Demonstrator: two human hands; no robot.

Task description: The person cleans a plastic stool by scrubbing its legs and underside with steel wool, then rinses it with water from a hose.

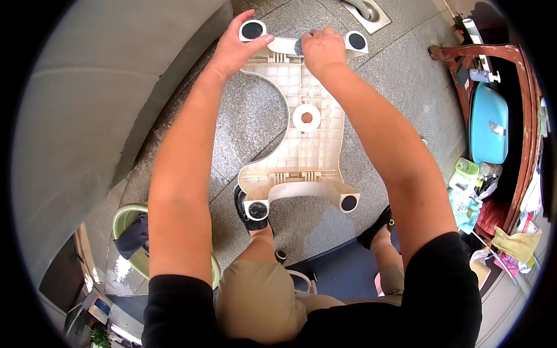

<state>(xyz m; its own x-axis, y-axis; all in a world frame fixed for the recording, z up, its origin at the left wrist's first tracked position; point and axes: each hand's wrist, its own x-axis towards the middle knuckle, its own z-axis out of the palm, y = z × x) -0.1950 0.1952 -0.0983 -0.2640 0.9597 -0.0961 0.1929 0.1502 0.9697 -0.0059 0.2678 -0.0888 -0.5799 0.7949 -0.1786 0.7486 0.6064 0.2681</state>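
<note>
A white plastic footstool (319,153) with a curved cut-out lies upside down on the wet stone floor, its ribbed underside up and dark round pads on its feet. My left hand (235,47) grips its far left foot, thumb and fingers around either side of the pad. At the far edge, my right hand (324,53) has its fingers curled over a dark grey scrubbing pad (299,45), pressed against the stool beside the far right foot. Most of the pad is hidden under the hand.
A green basin (120,219) with dark cloth stands at my left. A floor drain (376,23) with a grey hose is at the far edge. On the right, a worn red wooden rack (527,130) holds a blue basin (486,130) and bottles. A grey wall curves along the left.
</note>
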